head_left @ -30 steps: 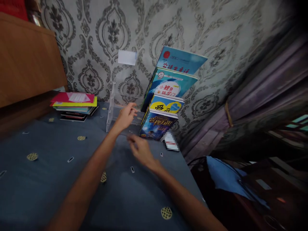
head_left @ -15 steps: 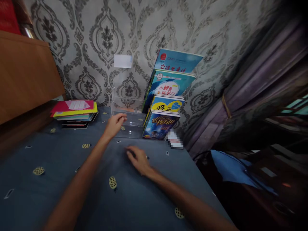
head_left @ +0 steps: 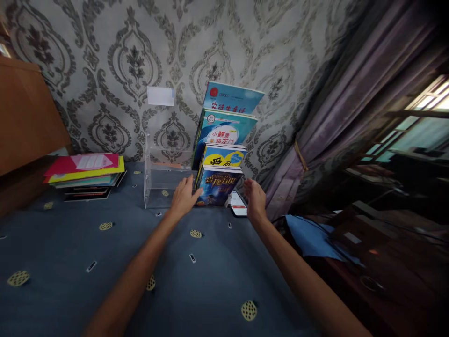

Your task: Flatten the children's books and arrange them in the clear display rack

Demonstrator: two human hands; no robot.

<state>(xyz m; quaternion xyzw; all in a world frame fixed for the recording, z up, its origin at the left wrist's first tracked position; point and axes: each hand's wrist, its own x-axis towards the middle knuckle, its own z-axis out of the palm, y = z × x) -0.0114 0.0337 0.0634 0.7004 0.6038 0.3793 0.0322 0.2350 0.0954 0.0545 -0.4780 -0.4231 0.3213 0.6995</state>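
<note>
Several books [head_left: 220, 154] stand stepped in a clear acrylic rack [head_left: 157, 185] against the patterned wall. The front book [head_left: 219, 187] has a dark blue cover. My left hand [head_left: 184, 196] rests with fingers apart at the left edge of that front book, beside the rack's open part. Just right of the books my right hand [head_left: 255, 199] hovers open, next to a phone [head_left: 239, 206] lying flat on the blue cloth. Neither hand holds anything.
A flat stack of books [head_left: 86, 173] with a pink one on top lies at the left. A wooden cabinet [head_left: 24, 117] stands far left. Purple curtains [head_left: 336, 126] hang at the right, with a blue cloth [head_left: 312, 236] below the table's right edge.
Both hands have moved forward to either side of the standing books; the right hand swung from the table's middle to the books' right side. The view shifted right.
</note>
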